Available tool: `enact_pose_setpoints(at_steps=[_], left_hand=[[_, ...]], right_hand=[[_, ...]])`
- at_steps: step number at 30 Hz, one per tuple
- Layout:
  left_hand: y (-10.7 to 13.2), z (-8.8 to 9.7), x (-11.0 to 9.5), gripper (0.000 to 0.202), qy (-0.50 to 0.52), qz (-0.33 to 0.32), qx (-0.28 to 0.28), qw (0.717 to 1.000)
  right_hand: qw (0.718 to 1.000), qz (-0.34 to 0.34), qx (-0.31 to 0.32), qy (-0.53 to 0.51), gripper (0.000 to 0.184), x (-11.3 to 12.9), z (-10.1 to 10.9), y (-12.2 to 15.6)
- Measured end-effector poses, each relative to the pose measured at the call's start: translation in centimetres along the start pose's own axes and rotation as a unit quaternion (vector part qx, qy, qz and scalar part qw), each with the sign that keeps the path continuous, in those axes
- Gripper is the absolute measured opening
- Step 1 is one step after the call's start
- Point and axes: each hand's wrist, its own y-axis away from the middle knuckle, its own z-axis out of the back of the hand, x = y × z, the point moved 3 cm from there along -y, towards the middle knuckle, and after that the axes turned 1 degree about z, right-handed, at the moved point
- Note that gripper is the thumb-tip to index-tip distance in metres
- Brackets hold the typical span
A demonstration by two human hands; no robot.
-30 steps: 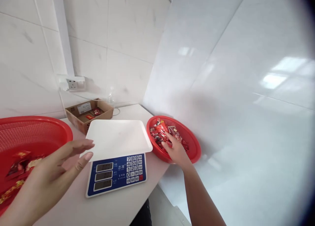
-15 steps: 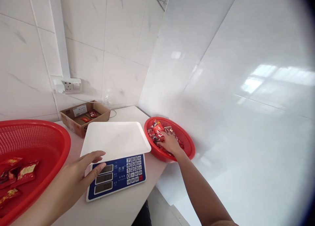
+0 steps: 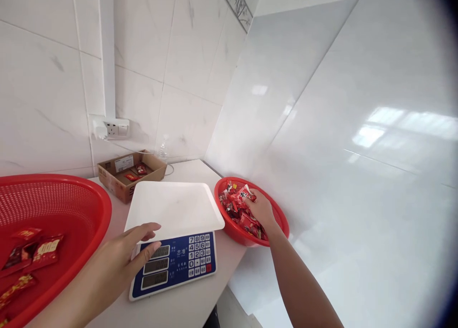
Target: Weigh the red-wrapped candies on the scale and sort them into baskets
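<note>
At three o'clock of the blue-faced digital scale (image 3: pixel 174 263) marked 志准, the right hand (image 3: pixel 262 209) grips red candy wrappers (image 3: pixel 244 195) in a round red plastic basket (image 3: pixel 277 212); the left hand (image 3: pixel 121 261) hovers open, fingers spread.

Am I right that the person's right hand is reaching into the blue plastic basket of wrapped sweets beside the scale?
Not quite: the head view shows the round plastic basket of red-wrapped sweets is red, not blue. The right hand does reach into it, beside the blue-fronted scale.
</note>
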Motion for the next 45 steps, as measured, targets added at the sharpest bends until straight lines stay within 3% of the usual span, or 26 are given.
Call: enact_pose_setpoints(at_steps=[2, 4, 7, 9, 10, 12, 14, 16, 18, 24, 28, 33, 40, 42, 45], left_hand=[[0.1, -0.3, -0.3, 0.043, 0.041, 0.014, 0.013, 0.999], [0.3, -0.9, -0.7, 0.044, 0.119, 0.025, 0.037, 0.992], [0.7, -1.7, -1.8, 0.053, 0.283, 0.016, 0.068, 0.956], [0.7, -2.0, -2.3, 0.065, 0.381, 0.014, 0.074, 0.922], [0.7, -2.1, -2.5, 0.071, 0.422, 0.020, 0.074, 0.903], [0.6, -2.3, -2.6, 0.078, 0.490, 0.039, 0.081, 0.867], [0.3, -2.3, -2.6, 0.073, 0.531, 0.056, 0.079, 0.842], [0.0, -2.0, -2.2, 0.062, 0.543, 0.070, 0.052, 0.835], [-0.4, -1.6, -1.7, 0.055, 0.549, 0.080, 0.003, 0.832], [-0.7, 0.2, -0.4, 0.062, 0.548, 0.094, -0.116, 0.823], [-0.7, 1.3, -0.2, 0.061, 0.555, 0.091, -0.144, 0.814], [-0.7, 2.0, -0.2, 0.058, 0.569, 0.092, -0.161, 0.801], [-0.4, 2.2, -0.4, 0.051, 0.587, 0.097, -0.154, 0.789], [-0.4, 2.3, -0.4, 0.051, 0.590, 0.099, -0.159, 0.785], [-0.4, 2.4, -0.3, 0.050, 0.593, 0.094, -0.161, 0.784]], right_hand=[[0.994, -0.008, -0.019, -0.112, 0.045, 1.0, 0.6, 0.3], [0.960, -0.018, 0.014, -0.278, 0.046, 2.7, 0.5, 1.1], [0.849, -0.036, 0.150, -0.506, 0.052, 6.6, -1.2, 3.5], [0.775, -0.035, 0.249, -0.580, 0.049, 9.6, -2.7, 5.7], [0.751, -0.029, 0.292, -0.592, 0.047, 11.0, -3.3, 6.9], [0.732, 0.011, 0.354, -0.582, 0.045, 13.6, -4.4, 9.1], [0.741, 0.076, 0.376, -0.551, 0.042, 15.6, -5.0, 10.5], [0.764, 0.126, 0.363, -0.519, 0.042, 16.8, -5.5, 11.0], [0.794, 0.131, 0.335, -0.490, 0.043, 17.1, -6.1, 10.7], [0.918, 0.145, 0.214, -0.301, 0.034, 15.8, -8.3, 6.2], [0.958, 0.143, 0.175, -0.178, 0.038, 14.9, -9.1, 3.2], [0.966, 0.131, 0.115, -0.190, 0.038, 14.0, -8.6, 1.8], [0.968, 0.163, 0.074, -0.175, 0.038, 13.3, -8.8, 3.1], [0.964, 0.193, 0.081, -0.164, 0.037, 13.2, -8.3, 4.1], [0.948, 0.239, 0.157, -0.143, 0.029, 12.9, -8.0, 5.8]])
